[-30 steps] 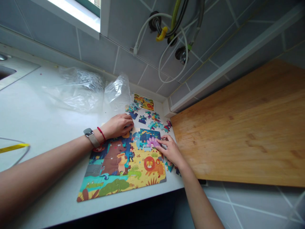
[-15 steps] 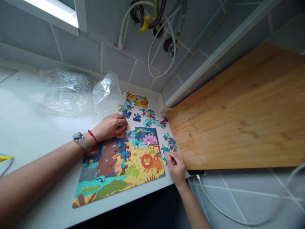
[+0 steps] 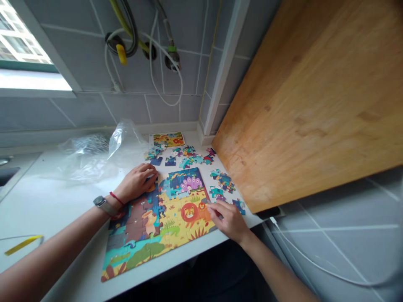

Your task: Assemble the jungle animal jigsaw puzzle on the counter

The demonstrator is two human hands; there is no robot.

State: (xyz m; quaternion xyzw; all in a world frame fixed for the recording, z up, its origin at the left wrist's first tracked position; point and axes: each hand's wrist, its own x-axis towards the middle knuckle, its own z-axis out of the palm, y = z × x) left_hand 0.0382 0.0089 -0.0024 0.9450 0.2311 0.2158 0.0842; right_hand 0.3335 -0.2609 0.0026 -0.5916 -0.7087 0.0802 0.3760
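Puzzle sections joined into one partly built animal picture point(image 3: 176, 212) lie flat on the tabletop point(image 3: 40, 201), the lower side running along the front edge, likely so that both arms reach every part of it. Left hand point(image 3: 137, 182) rests over the upper left of the picture with fingers curled under; it probably steadies the joined part, though whether a piece is tucked beneath those fingers I cannot tell. Right hand point(image 3: 229, 220) is at the picture's right side, near the front edge, thumb and fingers drawn together; their tips hide whatever they may pinch, so I cannot tell whether that hand is grasping anything.

Loose pieces point(image 3: 170, 161) are spread between the picture and the back edge, and more side pieces point(image 3: 226, 181) sit by the right edge next to the wooden board point(image 3: 299, 105), apparently kept off the joined part yet within easy reach. Near the back right corner, a small printed card point(image 3: 169, 139) lies face up, seemingly as a pattern to look at. Clear plastic wrapping point(image 3: 91, 157) is near the back edge, left of the card, out of the working space.
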